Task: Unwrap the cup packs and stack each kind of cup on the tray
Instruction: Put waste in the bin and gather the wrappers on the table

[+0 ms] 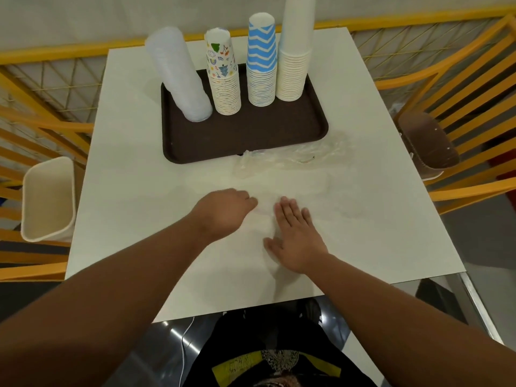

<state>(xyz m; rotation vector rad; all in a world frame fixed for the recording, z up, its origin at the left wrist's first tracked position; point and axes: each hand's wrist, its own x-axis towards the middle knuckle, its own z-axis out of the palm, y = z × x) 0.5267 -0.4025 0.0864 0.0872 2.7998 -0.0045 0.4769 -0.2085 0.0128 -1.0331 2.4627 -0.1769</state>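
On the dark brown tray (245, 138) stand several upside-down stacks: clear plastic cups (178, 76), cups with coloured drawings (223, 74), blue zigzag cups (262, 62) and tall plain white cups (294, 48). Crumpled clear wrappers (293, 160) lie just in front of the tray. Another clear wrapper (268, 216) lies flat on the white table near me. My right hand (296, 238) presses flat on it with straight fingers. My left hand (226, 210) has its fingers curled at the wrapper's left edge; whether it pinches the film is hidden.
A cream bin (49, 199) hangs at the table's left edge. A brown chair seat (427, 143) stands at the right. Yellow railings (460, 88) surround the white table (134, 177).
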